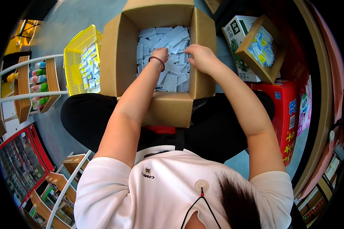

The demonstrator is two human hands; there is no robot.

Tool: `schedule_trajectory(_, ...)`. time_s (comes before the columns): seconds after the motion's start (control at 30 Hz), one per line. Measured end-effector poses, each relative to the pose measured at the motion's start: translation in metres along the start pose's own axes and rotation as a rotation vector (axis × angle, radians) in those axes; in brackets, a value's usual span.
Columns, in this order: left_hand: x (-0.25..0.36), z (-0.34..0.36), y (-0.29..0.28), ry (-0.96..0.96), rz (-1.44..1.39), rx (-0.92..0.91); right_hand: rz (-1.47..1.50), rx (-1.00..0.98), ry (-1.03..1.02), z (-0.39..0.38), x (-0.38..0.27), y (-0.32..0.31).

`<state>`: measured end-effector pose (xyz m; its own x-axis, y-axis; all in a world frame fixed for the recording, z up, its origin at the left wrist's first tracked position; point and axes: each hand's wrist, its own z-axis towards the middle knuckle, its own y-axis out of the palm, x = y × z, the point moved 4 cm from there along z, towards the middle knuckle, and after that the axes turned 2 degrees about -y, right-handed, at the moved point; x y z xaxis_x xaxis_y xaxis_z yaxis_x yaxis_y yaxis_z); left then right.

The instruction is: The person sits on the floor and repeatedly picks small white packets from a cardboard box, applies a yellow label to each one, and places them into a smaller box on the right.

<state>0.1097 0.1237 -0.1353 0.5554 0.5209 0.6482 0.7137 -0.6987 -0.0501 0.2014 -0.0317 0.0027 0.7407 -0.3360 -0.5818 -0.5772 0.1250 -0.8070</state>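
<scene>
An open cardboard box stands between my legs, its flaps folded out. Inside lies a loose heap of small, pale, flat rectangular tags. My left hand, with a dark red band at the wrist, reaches over the heap near its middle; its fingers are curled and their tips are hidden, so what they hold does not show. By the box's right wall is my right hand. Its thumb and bent forefinger are apart, with no tag visible between them.
Left of the box stands a yellow plastic basket of tags with yellow marks. At right, a small open carton of similar tags rests on a white box. A red carton is beside my right knee; shelves stand at left.
</scene>
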Motion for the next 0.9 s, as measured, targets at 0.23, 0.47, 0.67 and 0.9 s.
schedule_trajectory(0.23,-0.017,0.016,0.060,0.426,0.810,0.053,-0.015,0.045,-0.010,0.002,0.008,0.004)
schedule_trajectory(0.47,-0.068,0.086,0.060,0.418,1.351,-0.023,0.081,0.084,0.057,0.006,0.008,0.012)
schedule_trajectory(0.67,-0.023,0.028,0.089,0.396,1.546,-0.193,0.058,0.109,0.110,-0.002,0.014,0.007)
schedule_trajectory(0.9,-0.090,0.120,0.068,0.499,1.337,-0.045,0.033,0.103,0.043,0.002,0.004,0.008)
